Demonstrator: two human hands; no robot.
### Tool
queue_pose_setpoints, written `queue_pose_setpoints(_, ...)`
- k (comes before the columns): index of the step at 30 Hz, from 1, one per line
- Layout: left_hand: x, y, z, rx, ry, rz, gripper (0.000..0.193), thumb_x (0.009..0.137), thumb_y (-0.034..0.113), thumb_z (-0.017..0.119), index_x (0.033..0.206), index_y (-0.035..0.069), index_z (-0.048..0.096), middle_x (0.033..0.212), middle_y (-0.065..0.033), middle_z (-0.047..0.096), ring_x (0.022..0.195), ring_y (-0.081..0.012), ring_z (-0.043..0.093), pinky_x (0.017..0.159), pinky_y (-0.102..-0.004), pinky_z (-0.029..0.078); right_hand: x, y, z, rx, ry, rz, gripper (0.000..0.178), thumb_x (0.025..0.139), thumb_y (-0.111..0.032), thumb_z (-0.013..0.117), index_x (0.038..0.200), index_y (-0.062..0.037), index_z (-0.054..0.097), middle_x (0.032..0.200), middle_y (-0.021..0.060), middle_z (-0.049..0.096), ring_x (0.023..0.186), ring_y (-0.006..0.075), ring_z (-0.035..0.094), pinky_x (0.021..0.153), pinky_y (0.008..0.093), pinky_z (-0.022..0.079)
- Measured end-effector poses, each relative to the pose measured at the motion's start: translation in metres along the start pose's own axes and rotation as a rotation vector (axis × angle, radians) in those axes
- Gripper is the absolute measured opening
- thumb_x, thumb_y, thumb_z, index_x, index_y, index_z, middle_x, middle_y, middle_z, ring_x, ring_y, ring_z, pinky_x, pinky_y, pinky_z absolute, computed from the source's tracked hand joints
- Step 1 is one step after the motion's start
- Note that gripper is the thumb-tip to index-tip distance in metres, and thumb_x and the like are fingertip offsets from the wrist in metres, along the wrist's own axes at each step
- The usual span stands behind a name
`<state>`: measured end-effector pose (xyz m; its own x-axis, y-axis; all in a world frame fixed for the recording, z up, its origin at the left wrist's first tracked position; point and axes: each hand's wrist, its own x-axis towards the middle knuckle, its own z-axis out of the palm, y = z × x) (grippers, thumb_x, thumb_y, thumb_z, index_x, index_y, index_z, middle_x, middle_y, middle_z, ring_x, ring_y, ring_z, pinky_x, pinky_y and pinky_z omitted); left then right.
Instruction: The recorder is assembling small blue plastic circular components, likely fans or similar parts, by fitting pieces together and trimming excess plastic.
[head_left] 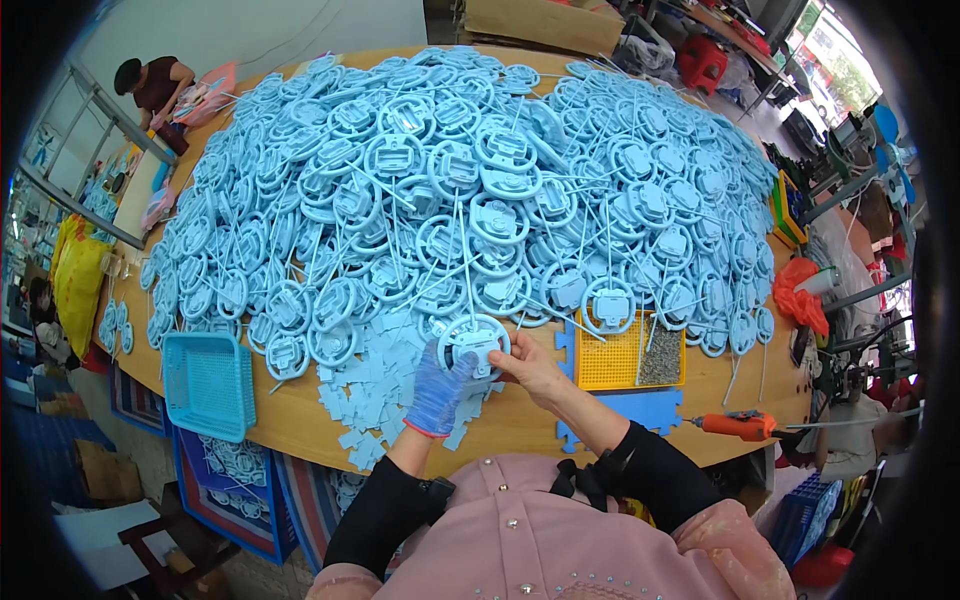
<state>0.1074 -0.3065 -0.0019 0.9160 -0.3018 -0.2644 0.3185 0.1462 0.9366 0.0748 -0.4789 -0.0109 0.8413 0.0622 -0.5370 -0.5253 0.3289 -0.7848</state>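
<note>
A light-blue round plastic part [478, 337], with a ring-shaped rim and a boxy centre, is held between my two hands. My left hand [436, 393], in a thin bluish glove, grips its left and lower side. On the right side, the bare fingers of my right hand [535, 371] pinch the rim, with the thumb on the face. Just beyond rises a large heap of similar light-blue parts [497, 220], many with long thin stems. Small flat light-blue plates [370, 385] lie loosely scattered beside and under my left hand.
Right of my hands stands a yellow basket [606, 362] holding small grey pieces [660, 358]. Below it lies a blue foam mat [630, 408]. An orange electric screwdriver [738, 426] rests at the table's right edge. A blue basket [207, 385] sits left. Another person [160, 88] works at far left.
</note>
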Motion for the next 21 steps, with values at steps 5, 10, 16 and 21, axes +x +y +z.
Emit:
queue_pose_setpoints(5, 0.011, -0.005, 0.009, 0.088, 0.045, -0.06, 0.046, 0.082, 0.017, 0.072, 0.118, 0.0, 0.048, 0.104, -0.0077, 0.061, 0.089, -0.0128, 0.059, 0.074, -0.0273, 0.05, 0.003, 0.005, -0.004, 0.025, 0.078, -0.056, 0.036, 0.086, -0.023, 0.069, 0.111, -0.0069, 0.049, 0.097, 0.0023, 0.063, 0.087, 0.0103, 0.059, 0.072, 0.0268, 0.048)
queue_pose_setpoints(10, 0.037, -0.005, 0.013, 0.245, -0.022, -0.186, 0.053, 0.078, 0.018, 0.076, 0.119, -0.001, 0.048, 0.103, -0.0092, 0.06, 0.089, -0.0129, 0.058, 0.073, -0.0268, 0.05, 0.012, 0.006, -0.043, -0.069, 0.279, -0.256, 0.038, 0.085, -0.024, 0.069, 0.111, -0.006, 0.048, 0.092, 0.0022, 0.062, 0.08, 0.0112, 0.059, 0.069, 0.0259, 0.046)
queue_pose_setpoints(16, 0.087, -0.032, -0.04, 0.917, 0.439, 0.075, 0.059, 0.071, 0.029, 0.08, 0.115, 0.001, 0.052, 0.091, -0.013, 0.062, 0.08, -0.0236, 0.06, 0.076, -0.0355, 0.049, 0.006, -0.041, -0.068, 0.132, 0.155, -0.294, 0.028, 0.086, -0.017, 0.066, 0.108, -0.0045, 0.055, 0.106, 0.007, 0.061, 0.089, 0.0174, 0.062, 0.079, 0.0324, 0.051)
queue_pose_setpoints(21, 0.115, 0.018, -0.024, 0.834, 0.376, -0.367, 0.071, 0.068, 0.043, 0.078, 0.118, -0.001, 0.051, 0.116, -0.0236, 0.058, 0.102, -0.0299, 0.061, 0.083, -0.0381, 0.05, 0.007, 0.038, -0.026, -1.348, -0.088, -0.61, 0.04, 0.071, -0.023, 0.076, 0.103, -0.0045, 0.06, 0.095, 0.0101, 0.058, 0.09, 0.0271, 0.06, 0.077, 0.0386, 0.049)
